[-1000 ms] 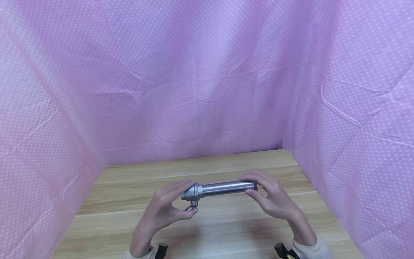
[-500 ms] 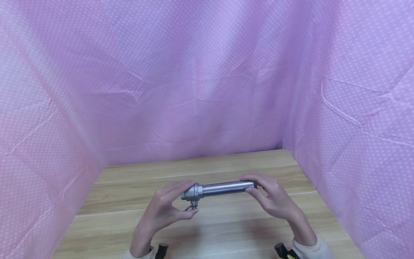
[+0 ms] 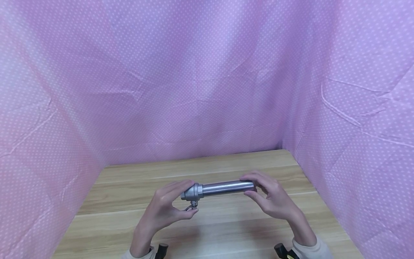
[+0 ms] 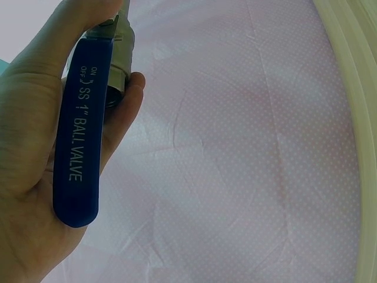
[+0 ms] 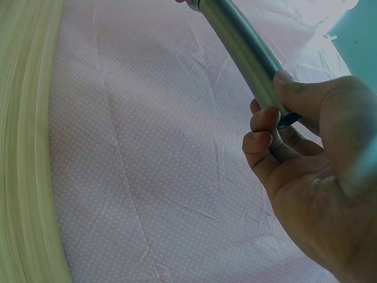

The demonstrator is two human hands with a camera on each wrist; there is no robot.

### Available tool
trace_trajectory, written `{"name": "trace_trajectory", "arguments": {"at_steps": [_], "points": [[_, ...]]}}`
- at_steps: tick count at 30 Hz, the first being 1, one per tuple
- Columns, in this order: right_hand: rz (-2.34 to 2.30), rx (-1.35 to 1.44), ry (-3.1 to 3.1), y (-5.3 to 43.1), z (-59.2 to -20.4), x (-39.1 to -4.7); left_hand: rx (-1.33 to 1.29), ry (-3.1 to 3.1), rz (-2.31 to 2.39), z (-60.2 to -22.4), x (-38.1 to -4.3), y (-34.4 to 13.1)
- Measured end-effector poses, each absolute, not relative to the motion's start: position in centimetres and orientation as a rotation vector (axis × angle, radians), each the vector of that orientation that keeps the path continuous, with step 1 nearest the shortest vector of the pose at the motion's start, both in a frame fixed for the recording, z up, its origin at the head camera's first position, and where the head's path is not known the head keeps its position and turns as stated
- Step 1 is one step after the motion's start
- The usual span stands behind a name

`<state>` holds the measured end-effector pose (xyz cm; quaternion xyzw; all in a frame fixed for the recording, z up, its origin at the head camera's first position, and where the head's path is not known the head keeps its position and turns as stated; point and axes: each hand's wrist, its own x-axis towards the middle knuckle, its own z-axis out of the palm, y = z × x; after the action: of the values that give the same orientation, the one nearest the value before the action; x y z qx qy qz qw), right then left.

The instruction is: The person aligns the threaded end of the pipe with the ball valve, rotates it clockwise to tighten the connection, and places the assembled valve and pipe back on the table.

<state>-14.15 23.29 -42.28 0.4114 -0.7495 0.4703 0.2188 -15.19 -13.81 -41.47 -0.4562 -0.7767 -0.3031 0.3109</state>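
Note:
A metal ball valve is joined end to end with a smooth steel pipe, both held level above the table. My left hand grips the valve, fingers over its far side and thumb by the stem. In the left wrist view the blue valve handle, lettered "SS 1" BALL VALVE" with ON and OFF marks, lies along the palm. My right hand pinches the pipe's free end between thumb and fingers. The right wrist view shows the open pipe end at the fingertips. The joint's inside is hidden.
Beneath the hands lies a light wood-grain table. Pink dotted cloth hangs behind it and along both sides. Black wrist-camera parts show near each cuff at the bottom.
My right thumb and fingers shift slightly around the pipe's free end. The left hand and the valve stay in place.

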Motion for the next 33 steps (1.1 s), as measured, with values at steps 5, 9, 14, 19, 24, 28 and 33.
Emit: {"name": "trace_trajectory", "arguments": {"at_steps": [5, 9, 14, 19, 24, 28, 33], "points": [[1.287, 1.161, -2.054, 23.22, -42.25, -14.19, -1.208, -2.047, -0.801, -41.49, -15.19, -13.80], [1.253, 1.190, -2.017, 23.13, -42.09, -14.33, -1.211, -2.041, -0.805, -41.48, -15.20, -13.79], [1.214, 1.197, -2.006, 23.13, -41.99, -14.40, -1.220, -2.040, -0.814, -41.44, -15.20, -13.75], [1.204, 1.205, -2.009, 23.23, -42.05, -14.45, -1.226, -2.043, -0.817, -41.43, -15.19, -13.71], [1.227, 1.217, -2.015, 23.37, -42.12, -14.47, -1.235, -2.039, -0.823, -41.46, -15.23, -13.65], [1.236, 1.228, -2.008, 23.42, -42.13, -14.51, -1.236, -2.037, -0.824, -41.48, -15.27, -13.63], [1.235, 1.238, -2.001, 23.48, -42.12, -14.59, -1.241, -2.033, -0.825, -41.48, -15.28, -13.56]]}}
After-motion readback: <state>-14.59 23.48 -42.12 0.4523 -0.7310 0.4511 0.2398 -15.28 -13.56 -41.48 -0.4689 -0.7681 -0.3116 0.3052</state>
